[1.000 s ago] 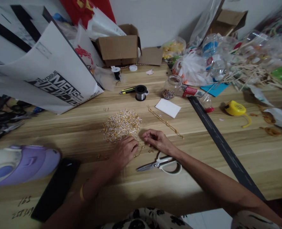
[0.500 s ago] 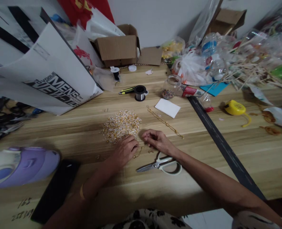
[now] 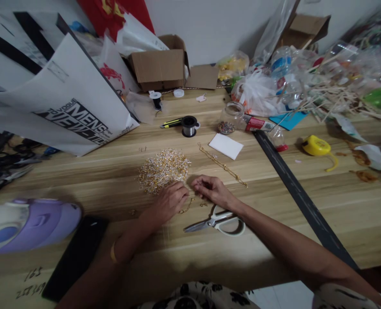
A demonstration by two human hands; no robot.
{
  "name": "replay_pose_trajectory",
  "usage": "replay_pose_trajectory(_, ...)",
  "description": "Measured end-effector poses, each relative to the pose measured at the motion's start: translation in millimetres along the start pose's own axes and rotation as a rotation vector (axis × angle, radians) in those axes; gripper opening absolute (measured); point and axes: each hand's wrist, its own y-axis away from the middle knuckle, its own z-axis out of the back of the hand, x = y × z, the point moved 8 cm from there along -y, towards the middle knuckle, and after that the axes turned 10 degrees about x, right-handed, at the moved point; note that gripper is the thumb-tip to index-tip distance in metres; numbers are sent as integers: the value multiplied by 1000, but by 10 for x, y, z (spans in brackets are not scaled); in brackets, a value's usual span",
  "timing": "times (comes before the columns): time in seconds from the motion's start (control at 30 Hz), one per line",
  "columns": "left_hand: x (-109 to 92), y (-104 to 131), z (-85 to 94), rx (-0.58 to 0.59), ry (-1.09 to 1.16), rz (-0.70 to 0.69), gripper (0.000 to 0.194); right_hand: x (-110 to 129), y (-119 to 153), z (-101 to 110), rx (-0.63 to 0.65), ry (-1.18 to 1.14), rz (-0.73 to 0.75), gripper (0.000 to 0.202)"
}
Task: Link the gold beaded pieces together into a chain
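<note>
The short gold chain [image 3: 187, 207] lies on the table [image 3: 267, 184] beside our left hand [image 3: 173, 199], near the beaded pile [image 3: 163, 169]; our left fingers and those of our right hand [image 3: 212, 189] curl inward, on what we cannot tell; since the earlier frame our left hand edges slightly rightward, so the work stays between our fingertips

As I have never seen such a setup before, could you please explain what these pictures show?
There is no machine: a person works with two bare hands. Every picture comes from one head-worn camera looking forward and down. On the wooden table, the left hand is at the edge of a pile of small gold and clear pieces; the right hand is beside it, fingers bent. Anything between their fingertips is too small to identify. A short gold-coloured chain and white-handled scissors lie nearby. Farther back are a spool and a clear jar.
</note>
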Motion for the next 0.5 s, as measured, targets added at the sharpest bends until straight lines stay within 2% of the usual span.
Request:
replay_pose_trajectory(0.13, 52, -29, 84, -127, 151, 35, 17, 16, 0, 4, -7, 18, 4, 21)
replay_pose_trajectory(0.27, 243, -22, 79, -273, 534, 137, 9, 36, 2, -7, -2, 15, -16, 22)
replay_pose_trajectory(0.4, 414, -5, -51, -316, 958, 229, 10, 59, 7, -13, -5, 14, -21, 23)
replay_pose_trajectory(0.5, 457, 1, -101, -317, 1145, 274, 15, 68, 5, -20, -1, 11, -13, 25)
